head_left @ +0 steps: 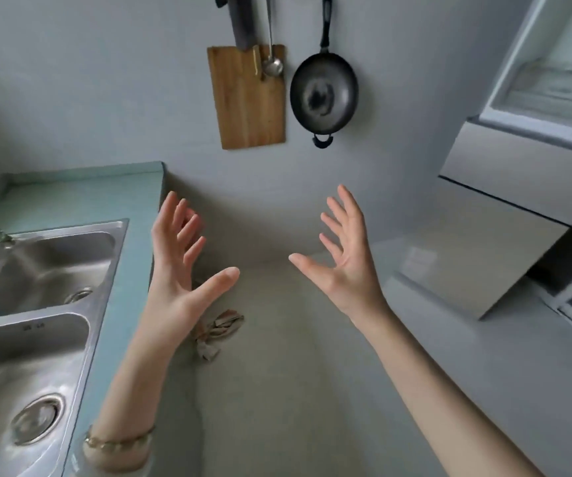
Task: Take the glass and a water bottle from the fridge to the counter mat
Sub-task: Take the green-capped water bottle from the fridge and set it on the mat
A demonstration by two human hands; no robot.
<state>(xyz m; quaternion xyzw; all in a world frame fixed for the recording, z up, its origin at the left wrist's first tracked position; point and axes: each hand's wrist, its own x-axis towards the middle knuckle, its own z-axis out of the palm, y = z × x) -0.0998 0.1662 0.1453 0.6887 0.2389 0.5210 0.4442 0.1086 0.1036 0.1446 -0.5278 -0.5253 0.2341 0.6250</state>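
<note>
Both hands raised in mid-frame, palms facing each other, fingers spread wide, nothing held. Left hand (pixel 177 270) is just right of the counter edge; a gold bracelet (pixel 119 442) sits low on that forearm. Right hand (pixel 344 259) hangs over bare floor, well apart from the left.

Left side: pale teal counter (pixel 133 270) with a double steel sink (pixel 36 304), two basins, a drain visible in each. No mat on the part of the counter in view.

Far wall: wooden cutting board (pixel 248 101) hanging, a ladle (pixel 272 63) in front of its upper right corner, a dark pan (pixel 324 94) hanging just right of the board.

Right side: fridge (pixel 504 201), upper door open, pale interior partly in view at top right. Glass and water bottle cannot be made out in that interior.

Floor, near the left forearm: a crumpled scrap of cloth or paper (pixel 219 330), cannot tell which.
</note>
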